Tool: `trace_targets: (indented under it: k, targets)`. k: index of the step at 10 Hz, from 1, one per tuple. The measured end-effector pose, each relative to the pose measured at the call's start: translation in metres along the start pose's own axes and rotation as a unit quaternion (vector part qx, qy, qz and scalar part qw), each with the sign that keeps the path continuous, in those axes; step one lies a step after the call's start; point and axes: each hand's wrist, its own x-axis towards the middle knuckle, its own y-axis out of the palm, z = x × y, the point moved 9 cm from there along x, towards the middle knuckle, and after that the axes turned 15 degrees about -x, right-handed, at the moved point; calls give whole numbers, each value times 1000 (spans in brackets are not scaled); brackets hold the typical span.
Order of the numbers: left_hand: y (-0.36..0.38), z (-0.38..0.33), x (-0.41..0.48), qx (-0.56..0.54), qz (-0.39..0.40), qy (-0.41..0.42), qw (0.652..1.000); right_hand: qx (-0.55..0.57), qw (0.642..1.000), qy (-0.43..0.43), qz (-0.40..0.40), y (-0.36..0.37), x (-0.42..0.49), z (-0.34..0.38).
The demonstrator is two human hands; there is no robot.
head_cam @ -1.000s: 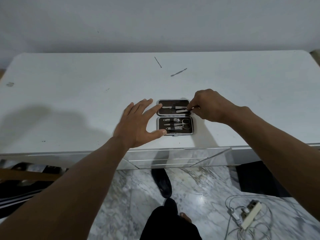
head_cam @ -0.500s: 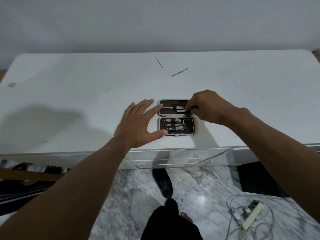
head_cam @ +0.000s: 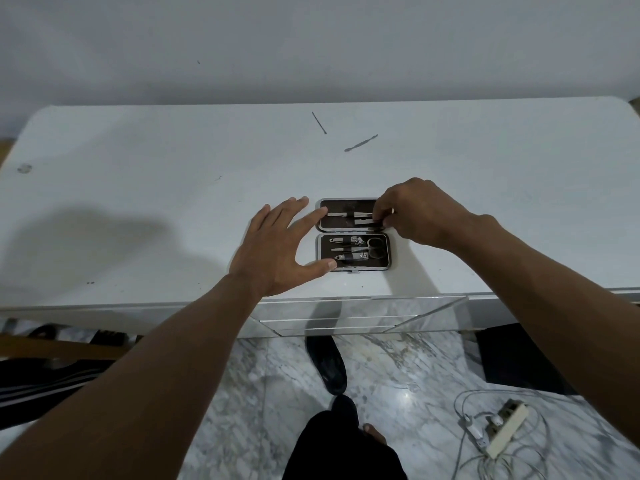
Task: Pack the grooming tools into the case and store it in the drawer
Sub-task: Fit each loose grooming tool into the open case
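A small dark case (head_cam: 353,233) lies open near the front edge of the white table (head_cam: 138,188). Its near half holds clippers and scissors under straps. Its far half holds two thin metal tools. My right hand (head_cam: 415,213) pinches the right end of a flat metal tool (head_cam: 363,221) in the far half. My left hand (head_cam: 277,247) is spread, with forefinger and thumb touching the case's left edge. Farther back on the table lie a thin pick (head_cam: 319,122) and a cuticle pusher (head_cam: 361,143).
A drawer front (head_cam: 360,315) sits shut under the table edge below the case. On the marble floor are a dark slipper (head_cam: 327,363), my foot, and a power strip (head_cam: 505,431) with cables at the right. Dark bags lie at the left.
My right fingers have shifted slightly left along the tool in the case's far half. My left hand stays braced on the case's left edge.
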Motion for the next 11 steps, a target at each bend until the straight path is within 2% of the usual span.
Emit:
trace_targets:
  k: [11]
  targets:
    - [0,1,0,-2,-4,1,1000,51,998,15,-22,10,18,16]
